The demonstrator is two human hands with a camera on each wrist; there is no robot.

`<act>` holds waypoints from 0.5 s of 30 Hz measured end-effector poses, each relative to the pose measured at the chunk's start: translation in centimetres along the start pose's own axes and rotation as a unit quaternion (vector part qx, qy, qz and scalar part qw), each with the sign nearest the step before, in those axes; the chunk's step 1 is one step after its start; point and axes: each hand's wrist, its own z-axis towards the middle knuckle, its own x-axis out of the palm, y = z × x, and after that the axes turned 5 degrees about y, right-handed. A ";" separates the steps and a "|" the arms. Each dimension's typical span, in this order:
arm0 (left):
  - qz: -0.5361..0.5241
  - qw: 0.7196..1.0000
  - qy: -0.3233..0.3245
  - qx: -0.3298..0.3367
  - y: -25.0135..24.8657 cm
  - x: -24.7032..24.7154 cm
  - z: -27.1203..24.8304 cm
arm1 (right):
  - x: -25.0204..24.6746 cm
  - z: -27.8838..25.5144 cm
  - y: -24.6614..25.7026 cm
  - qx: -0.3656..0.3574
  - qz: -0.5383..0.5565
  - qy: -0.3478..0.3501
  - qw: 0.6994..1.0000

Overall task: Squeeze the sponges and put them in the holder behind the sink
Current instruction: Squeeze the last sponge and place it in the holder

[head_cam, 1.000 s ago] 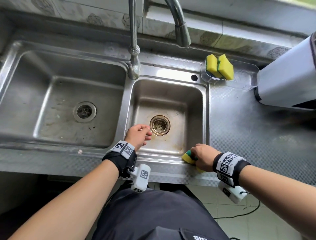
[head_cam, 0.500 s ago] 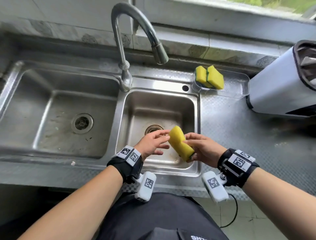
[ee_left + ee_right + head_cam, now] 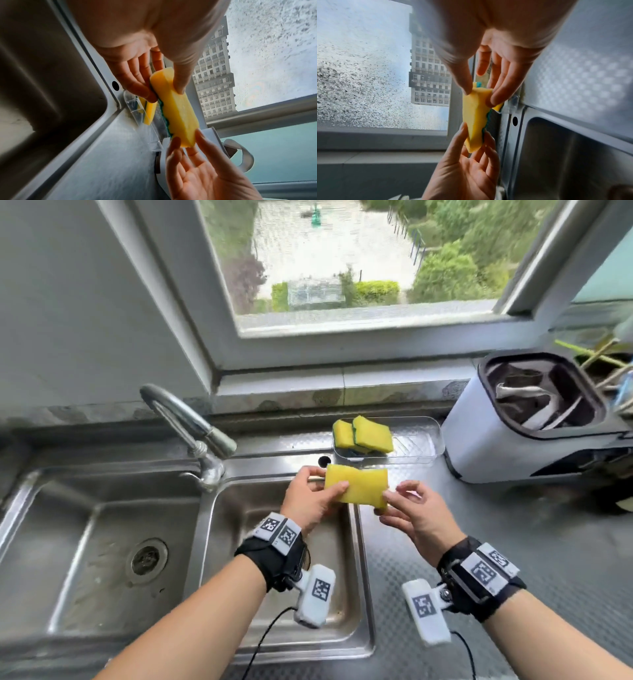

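Note:
A yellow sponge (image 3: pixel 359 486) with a green scouring side is held in the air between both hands, above the back right corner of the small sink basin (image 3: pixel 267 542). My left hand (image 3: pixel 310 494) pinches its left end between thumb and fingers; the sponge (image 3: pixel 178 106) shows edge-on in the left wrist view. My right hand (image 3: pixel 407 508) pinches the right end with thumb and fingertips, and there the sponge (image 3: pixel 476 116) looks bent. Just behind stands the clear plastic holder (image 3: pixel 418 446), with two yellow sponges (image 3: pixel 363 434) leaning in its left part.
A curved faucet (image 3: pixel 191 422) rises left of the hands, beside the large left basin (image 3: pixel 102 542). A white bin (image 3: pixel 520 419) with an open dark top stands right of the holder. Patterned steel counter (image 3: pixel 513 542) spreads to the right. A window (image 3: pixel 359 261) lies behind.
My right hand picked the sponge up from the sink's front edge and brought it up and back toward the holder. My left hand rose from the basin and took its left end.

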 end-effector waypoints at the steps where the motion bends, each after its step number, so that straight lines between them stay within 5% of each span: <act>1: -0.006 1.000 -0.001 0.001 -0.7 0.7 0.7 | -0.3 0.9 0.3 -0.021 -0.015 -0.014 1.000; 7: -0.019 0.999 -0.019 0.029 -4.8 5.7 5.0 | -3.4 6.9 3.2 -0.105 -0.085 -0.084 0.987; 15: 0.086 0.994 -0.065 0.000 -4.8 10.0 12.4 | -6.9 13.4 4.4 -0.079 -0.286 -0.127 0.946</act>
